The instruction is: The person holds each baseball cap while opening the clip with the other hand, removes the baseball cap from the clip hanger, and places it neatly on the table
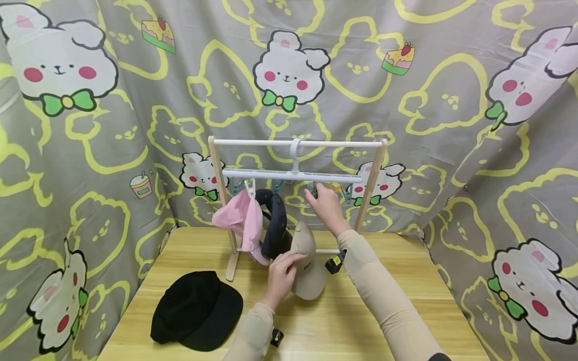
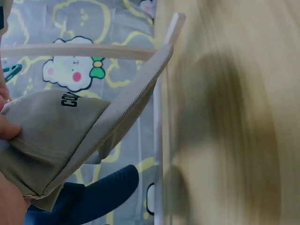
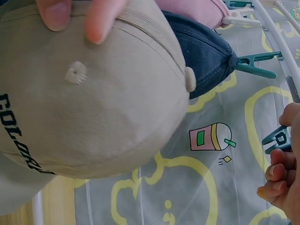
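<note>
My left hand [image 1: 281, 276] grips a beige cap [image 1: 309, 281] and holds it up below the hanger, brim down. Dark lettering on the cap's front shows in the left wrist view. With thumb and fingers my right hand [image 1: 328, 208] pinches a teal clothespin [image 3: 277, 139] under the right half of the white hanger [image 1: 271, 174]. Beside the beige cap a navy cap [image 1: 277, 230] hangs from a teal clothespin [image 3: 255, 64]. Further left hangs a pink cap [image 1: 241, 215], held by a white clothespin [image 1: 251, 188].
A wooden rack [image 1: 371, 180] with a white top rod carries the hanger. On the tabletop [image 1: 361, 321], a black cap [image 1: 194, 311] lies at the front left. An orange clothespin [image 1: 333, 187] hangs near my right hand. A patterned curtain [image 1: 289, 125] surrounds the table.
</note>
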A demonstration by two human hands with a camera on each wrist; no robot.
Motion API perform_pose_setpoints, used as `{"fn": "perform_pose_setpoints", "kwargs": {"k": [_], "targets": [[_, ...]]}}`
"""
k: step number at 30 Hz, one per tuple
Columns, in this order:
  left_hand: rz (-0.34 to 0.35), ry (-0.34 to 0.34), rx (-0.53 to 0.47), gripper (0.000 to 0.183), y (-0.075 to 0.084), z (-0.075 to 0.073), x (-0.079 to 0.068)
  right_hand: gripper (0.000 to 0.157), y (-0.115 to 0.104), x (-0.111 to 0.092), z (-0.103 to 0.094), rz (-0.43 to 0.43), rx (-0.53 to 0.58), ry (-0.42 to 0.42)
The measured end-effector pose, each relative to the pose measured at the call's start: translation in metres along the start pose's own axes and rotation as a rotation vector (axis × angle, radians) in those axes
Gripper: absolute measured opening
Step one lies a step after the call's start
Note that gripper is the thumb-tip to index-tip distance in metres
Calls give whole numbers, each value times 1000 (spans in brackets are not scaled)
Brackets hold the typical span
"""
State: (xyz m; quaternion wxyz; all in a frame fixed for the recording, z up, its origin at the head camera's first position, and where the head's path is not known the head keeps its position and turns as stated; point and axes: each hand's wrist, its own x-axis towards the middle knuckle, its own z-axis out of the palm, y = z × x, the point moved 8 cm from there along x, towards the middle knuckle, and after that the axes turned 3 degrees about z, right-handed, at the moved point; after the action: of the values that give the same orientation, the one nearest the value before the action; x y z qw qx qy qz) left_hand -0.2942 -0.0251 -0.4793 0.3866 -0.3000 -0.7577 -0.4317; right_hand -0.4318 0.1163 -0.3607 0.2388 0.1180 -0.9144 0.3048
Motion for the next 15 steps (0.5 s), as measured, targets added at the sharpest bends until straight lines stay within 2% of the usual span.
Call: {"fn": "perform_pose_setpoints", "kwargs": {"k": [6, 15], "targets": [[23, 39, 1, 41, 2, -4, -7, 37, -1, 0, -1, -10, -9, 8], [-10, 36, -20, 38, 1, -9, -14, 37, -2, -1, -1, -10, -18, 6]]}}
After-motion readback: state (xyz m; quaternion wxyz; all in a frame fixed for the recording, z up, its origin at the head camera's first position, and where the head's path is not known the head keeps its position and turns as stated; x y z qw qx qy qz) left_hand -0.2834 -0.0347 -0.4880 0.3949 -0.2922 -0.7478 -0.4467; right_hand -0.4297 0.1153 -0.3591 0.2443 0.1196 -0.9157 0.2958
